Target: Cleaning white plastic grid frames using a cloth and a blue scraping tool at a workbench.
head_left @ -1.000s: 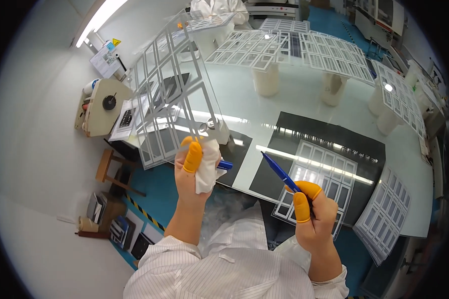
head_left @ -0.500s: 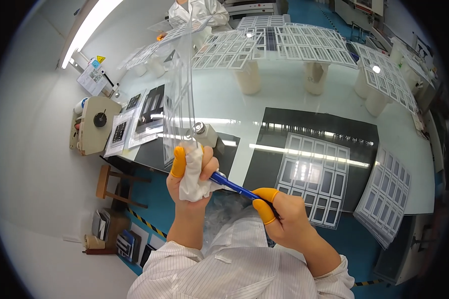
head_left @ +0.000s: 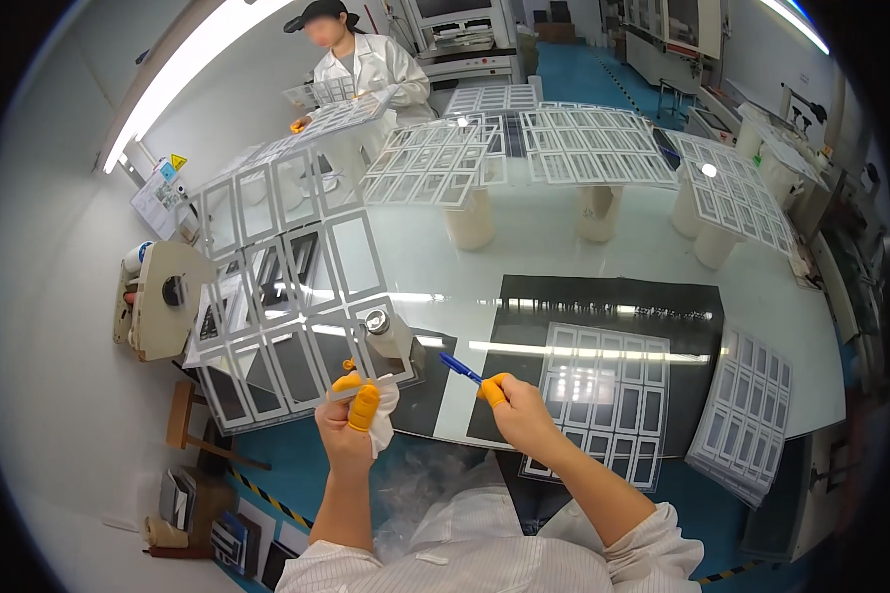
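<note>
My left hand (head_left: pixel 346 435), with orange finger cots, is closed on the lower corner of a clear sheet printed with rows of white frames (head_left: pixel 338 298). A crumpled white cloth (head_left: pixel 386 407) is bunched in the same hand. The sheet stands raised and tilted, its face turned toward me. Between the fingers of my right hand (head_left: pixel 520 413), also in orange cots, is a blue pen (head_left: pixel 460 369), apart from the sheet. Partly behind the sheet's right edge stands a white bottle with a metal top (head_left: pixel 390 336).
Another framed sheet (head_left: pixel 608 385) lies on a dark mat (head_left: pixel 603 296); a stack of sheets (head_left: pixel 742 410) overhangs the table's right edge. Farther back, sheets (head_left: pixel 603 143) rest on white cylinders (head_left: pixel 470 222). A co-worker (head_left: pixel 366 69) stands at the far left. A wooden stool (head_left: pixel 183 415) is below left.
The sheet has turned from nearly edge-on to face me, and my left hand has turned with it. My right hand has drawn the pen away from the left hand. The view has tilted upward.
</note>
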Demonstrator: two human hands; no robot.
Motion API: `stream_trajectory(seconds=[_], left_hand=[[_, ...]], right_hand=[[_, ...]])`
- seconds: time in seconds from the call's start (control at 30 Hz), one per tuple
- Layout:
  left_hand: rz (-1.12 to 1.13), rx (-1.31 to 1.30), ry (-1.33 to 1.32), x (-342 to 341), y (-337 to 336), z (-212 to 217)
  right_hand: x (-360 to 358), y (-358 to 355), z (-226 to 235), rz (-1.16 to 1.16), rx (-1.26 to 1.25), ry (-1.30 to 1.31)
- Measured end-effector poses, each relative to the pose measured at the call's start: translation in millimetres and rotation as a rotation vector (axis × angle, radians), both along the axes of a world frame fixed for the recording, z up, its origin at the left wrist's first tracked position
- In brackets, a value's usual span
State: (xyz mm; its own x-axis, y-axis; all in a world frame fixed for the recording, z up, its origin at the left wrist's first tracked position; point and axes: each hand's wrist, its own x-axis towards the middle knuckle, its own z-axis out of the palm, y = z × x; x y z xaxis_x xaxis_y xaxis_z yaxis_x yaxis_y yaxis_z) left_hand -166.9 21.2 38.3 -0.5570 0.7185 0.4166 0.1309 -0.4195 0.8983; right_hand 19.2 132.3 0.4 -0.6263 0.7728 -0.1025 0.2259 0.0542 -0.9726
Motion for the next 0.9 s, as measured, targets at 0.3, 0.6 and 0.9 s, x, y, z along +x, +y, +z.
stream_trajectory(seconds=[0.3, 0.6, 0.9], left_hand=[[0.478, -0.265, 0.742, -69.0, -23.7, 17.6], [0.764, -0.351, 1.155, -104.7, -56.8, 16.8], [0.819, -0.645, 1.243, -130.2, -78.4, -0.3]], right_hand=[[-65.5, 115.5, 37.7, -0.235, 0.609, -0.162], [-137.8, 214.0, 68.5, -0.572, -0.466, 0.592], [-141.3, 222.5, 70.3, -0.672, -0.345, 0.750]])
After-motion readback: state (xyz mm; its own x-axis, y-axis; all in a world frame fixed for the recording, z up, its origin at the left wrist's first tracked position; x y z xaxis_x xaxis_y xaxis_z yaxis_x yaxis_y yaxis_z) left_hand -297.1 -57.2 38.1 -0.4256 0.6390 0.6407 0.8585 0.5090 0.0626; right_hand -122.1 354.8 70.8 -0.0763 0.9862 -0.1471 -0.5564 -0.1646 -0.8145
